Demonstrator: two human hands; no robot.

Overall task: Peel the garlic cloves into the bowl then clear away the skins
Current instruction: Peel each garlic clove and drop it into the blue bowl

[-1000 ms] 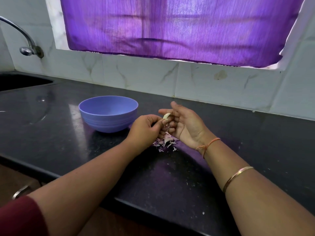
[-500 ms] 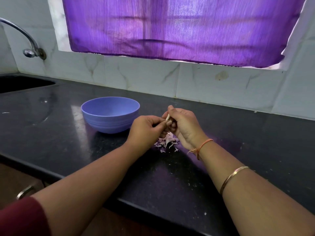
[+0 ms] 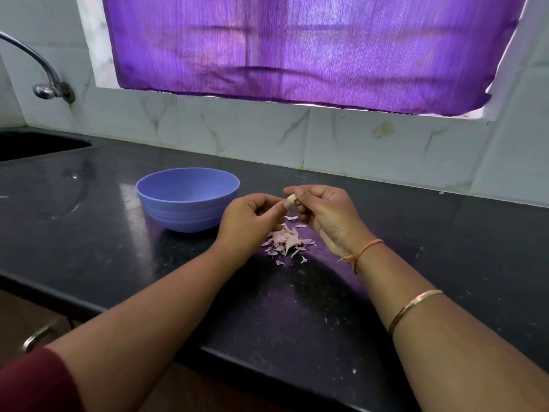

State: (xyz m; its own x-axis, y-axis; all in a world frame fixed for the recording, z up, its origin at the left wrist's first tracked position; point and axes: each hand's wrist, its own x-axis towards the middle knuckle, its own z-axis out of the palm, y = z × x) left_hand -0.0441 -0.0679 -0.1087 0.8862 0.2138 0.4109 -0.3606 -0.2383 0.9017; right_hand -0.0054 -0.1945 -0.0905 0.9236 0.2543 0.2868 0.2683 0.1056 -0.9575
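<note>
A pale garlic clove [image 3: 291,198] is pinched in the fingertips of my right hand [image 3: 325,214], a little above the black counter. My left hand [image 3: 251,223] has its fingers curled, and its thumb tip touches the clove's lower end. Directly below both hands lies a small heap of pinkish garlic skins [image 3: 286,242]. A blue-violet bowl [image 3: 187,200] stands just left of my left hand; what is inside it is hidden from this angle.
The black counter [image 3: 297,307] runs across the view, its front edge close to me. A dark sink [image 3: 35,144] and a tap [image 3: 44,84] sit at the far left. White tiles and a purple curtain [image 3: 297,46] back the counter.
My right hand, open and spread a second ago, has closed its fingers round the clove. Both hands have lifted slightly and drawn apart a little over the skin heap.
</note>
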